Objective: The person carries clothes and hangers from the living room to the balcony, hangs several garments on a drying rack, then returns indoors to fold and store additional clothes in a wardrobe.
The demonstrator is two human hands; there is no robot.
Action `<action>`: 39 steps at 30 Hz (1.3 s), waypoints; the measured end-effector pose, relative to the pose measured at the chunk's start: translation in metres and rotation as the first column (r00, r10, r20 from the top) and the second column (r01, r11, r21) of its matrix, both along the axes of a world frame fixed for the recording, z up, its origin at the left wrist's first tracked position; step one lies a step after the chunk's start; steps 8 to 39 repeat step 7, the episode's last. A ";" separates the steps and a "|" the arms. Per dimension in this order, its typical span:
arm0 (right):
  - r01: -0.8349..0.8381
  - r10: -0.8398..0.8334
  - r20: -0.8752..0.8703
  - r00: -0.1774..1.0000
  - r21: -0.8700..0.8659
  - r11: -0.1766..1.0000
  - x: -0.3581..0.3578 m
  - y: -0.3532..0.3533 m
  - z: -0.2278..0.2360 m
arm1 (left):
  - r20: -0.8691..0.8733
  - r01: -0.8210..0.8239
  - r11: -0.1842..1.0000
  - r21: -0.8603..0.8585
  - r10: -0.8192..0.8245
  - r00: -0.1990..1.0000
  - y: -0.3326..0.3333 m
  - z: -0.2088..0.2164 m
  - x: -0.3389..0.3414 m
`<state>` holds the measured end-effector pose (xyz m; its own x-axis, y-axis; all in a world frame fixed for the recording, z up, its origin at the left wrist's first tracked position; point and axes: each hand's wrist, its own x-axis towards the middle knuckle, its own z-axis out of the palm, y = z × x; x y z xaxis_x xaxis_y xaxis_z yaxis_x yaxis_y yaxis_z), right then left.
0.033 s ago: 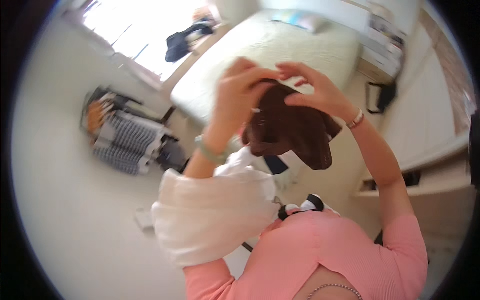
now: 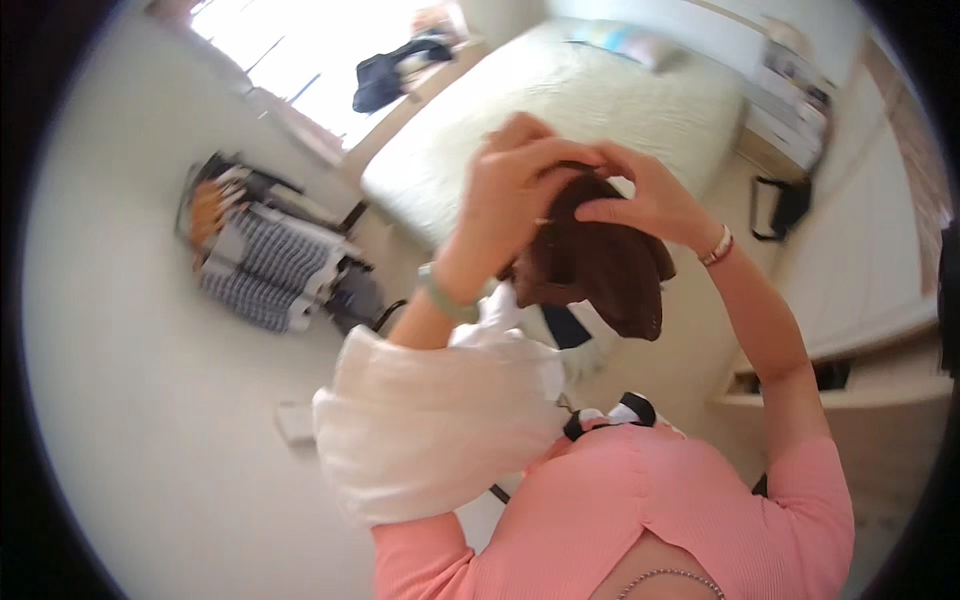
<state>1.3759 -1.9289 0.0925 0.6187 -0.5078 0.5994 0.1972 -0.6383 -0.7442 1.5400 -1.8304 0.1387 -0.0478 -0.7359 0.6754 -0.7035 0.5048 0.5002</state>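
A dark brown cloth garment [image 2: 600, 260] hangs bunched in front of my chest; its exact kind cannot be made out. My left hand [image 2: 515, 190] pinches its upper edge from the left, the fingers curled over the top. From the right, my right hand [image 2: 645, 195] grips the same edge, thumb on the near face and fingertips meeting the left hand's. Over my left forearm drapes a white cloth [image 2: 430, 430], gathered in folds, with one end dangling below the left wrist.
A bed [image 2: 520, 90] with a pale green cover stands ahead by a bright window. Clothes [image 2: 260, 260] hang on a rack at the left. Wooden-edged shelving [image 2: 850, 385] runs along the right, and a black bag [image 2: 785, 208] lies beside the nightstand [image 2: 785, 130].
My right fingers have closed in on the garment's upper edge and come against my left hand. The whole room has shifted slightly rightward in view.
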 end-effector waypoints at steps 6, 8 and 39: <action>-0.158 0.165 -0.004 0.986 0.259 0.953 0.100 0.036 0.002 | -0.153 -0.175 0.943 0.284 0.225 0.962 0.067 -0.019 0.082; -0.214 0.208 0.053 0.977 0.308 0.927 0.114 0.041 0.001 | -0.104 -0.229 0.918 0.323 0.275 0.956 0.083 -0.033 0.102; -0.214 0.208 0.053 0.977 0.308 0.927 0.114 0.041 0.001 | -0.104 -0.229 0.918 0.323 0.275 0.956 0.083 -0.033 0.102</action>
